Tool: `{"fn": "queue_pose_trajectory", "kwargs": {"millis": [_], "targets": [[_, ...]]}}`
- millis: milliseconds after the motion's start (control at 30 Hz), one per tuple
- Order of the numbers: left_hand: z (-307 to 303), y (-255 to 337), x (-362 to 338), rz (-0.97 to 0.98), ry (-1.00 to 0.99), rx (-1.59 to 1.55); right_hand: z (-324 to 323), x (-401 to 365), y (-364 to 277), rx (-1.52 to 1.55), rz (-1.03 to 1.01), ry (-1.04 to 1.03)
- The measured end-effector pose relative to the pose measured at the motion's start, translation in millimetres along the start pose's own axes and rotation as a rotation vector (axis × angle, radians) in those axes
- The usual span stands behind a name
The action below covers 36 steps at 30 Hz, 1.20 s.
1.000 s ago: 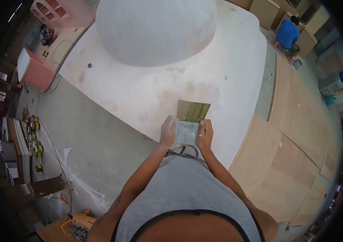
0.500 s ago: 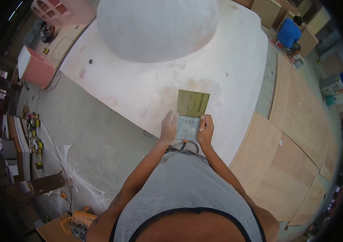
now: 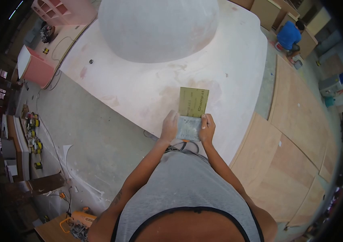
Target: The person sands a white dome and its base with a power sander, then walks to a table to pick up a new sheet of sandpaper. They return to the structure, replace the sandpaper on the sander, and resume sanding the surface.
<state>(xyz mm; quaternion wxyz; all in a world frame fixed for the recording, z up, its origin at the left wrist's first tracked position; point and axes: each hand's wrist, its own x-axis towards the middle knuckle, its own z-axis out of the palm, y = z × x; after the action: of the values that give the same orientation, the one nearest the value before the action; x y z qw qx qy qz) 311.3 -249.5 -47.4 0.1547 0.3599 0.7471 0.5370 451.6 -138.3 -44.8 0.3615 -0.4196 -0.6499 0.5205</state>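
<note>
A grey, dusty rectangular pad [image 3: 188, 128] is held between my two hands, close to my waist. From its far edge a sheet of yellow-green sandpaper [image 3: 194, 101] with dark print stands out. My left hand [image 3: 169, 125] is closed on the pad's left side, its fingers dusted white. On the right side my right hand [image 3: 207, 127] grips the pad at its far corner, near the sheet's lower edge. A dark cable [image 3: 193, 145] loops between the pad and my grey shirt. Beyond the hands lies a large white panel [image 3: 139, 84] with brownish patches.
A big grey dome [image 3: 159, 30] rises from the panel. Plywood sheets [image 3: 296, 121] lie at the right. A person in blue [image 3: 289, 35] crouches at the upper right. Pink furniture [image 3: 37, 68] stands at the left, an orange machine [image 3: 83, 219] at the lower left.
The sandpaper sheet has straightened and shifted slightly, its right edge now less slanted. Both hands keep their hold on the pad. The person in blue has moved their head slightly.
</note>
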Motion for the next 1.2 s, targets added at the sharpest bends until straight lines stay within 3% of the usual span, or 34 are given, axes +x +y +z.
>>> {"fn": "queue_pose_trajectory", "kwargs": {"millis": [133, 233, 367, 533, 1200], "targets": [[-11, -2, 1, -0.085, -0.069, -0.100, -19, 11, 3, -0.029, 0.046, -0.169], [-20, -14, 5, 0.029, -0.112, -0.114, -34, 23, 8, 0.031, 0.097, -0.334], [-32, -8, 15, -0.066, -0.268, -0.073, -43, 37, 7, 0.095, 0.202, -0.465], [-38, 4, 20, -0.145, -0.317, -0.053, -52, 46, 3, 0.030, 0.214, -0.550], [-45, 3, 32, -0.026, -0.416, 0.069, -67, 69, -14, -0.082, 0.285, -0.762]]}}
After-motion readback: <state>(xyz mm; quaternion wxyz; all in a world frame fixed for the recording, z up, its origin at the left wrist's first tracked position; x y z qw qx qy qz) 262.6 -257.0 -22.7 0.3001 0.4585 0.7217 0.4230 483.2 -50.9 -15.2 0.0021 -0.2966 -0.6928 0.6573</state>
